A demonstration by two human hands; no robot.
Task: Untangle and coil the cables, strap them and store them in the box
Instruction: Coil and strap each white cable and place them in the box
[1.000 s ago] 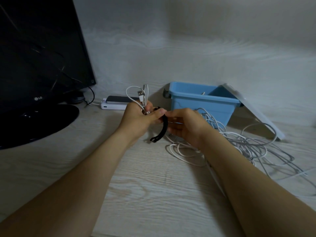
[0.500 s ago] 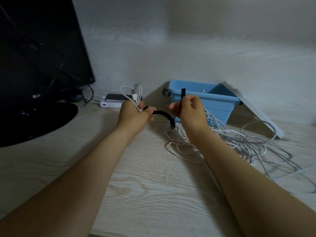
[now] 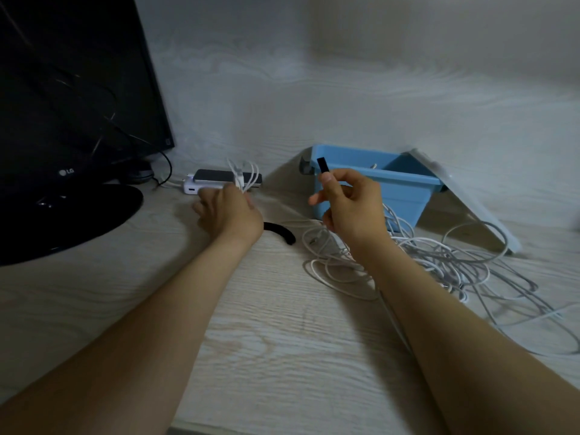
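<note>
My left hand (image 3: 227, 211) grips a small coiled white cable (image 3: 243, 174), whose loops and USB plug stick up above the fingers. A black strap (image 3: 281, 231) curls out on the desk from under that wrist. My right hand (image 3: 350, 205) is raised in front of the blue box (image 3: 405, 177) and pinches another black strap (image 3: 323, 167) between thumb and forefinger, its end pointing up. Whether the two black pieces join is hidden by the hands. A tangle of white cables (image 3: 439, 262) lies loose on the desk under and right of my right arm.
The box's pale lid (image 3: 470, 208) leans against its right side. A black monitor (image 3: 69, 89) on a round base (image 3: 78, 215) fills the left. A white power bank with a dark phone on it (image 3: 213, 180) lies by the back wall.
My hands have moved apart: the left went down and left towards the desk with the coil, the right stays raised with its strap. The curved strap now lies on the desk.
</note>
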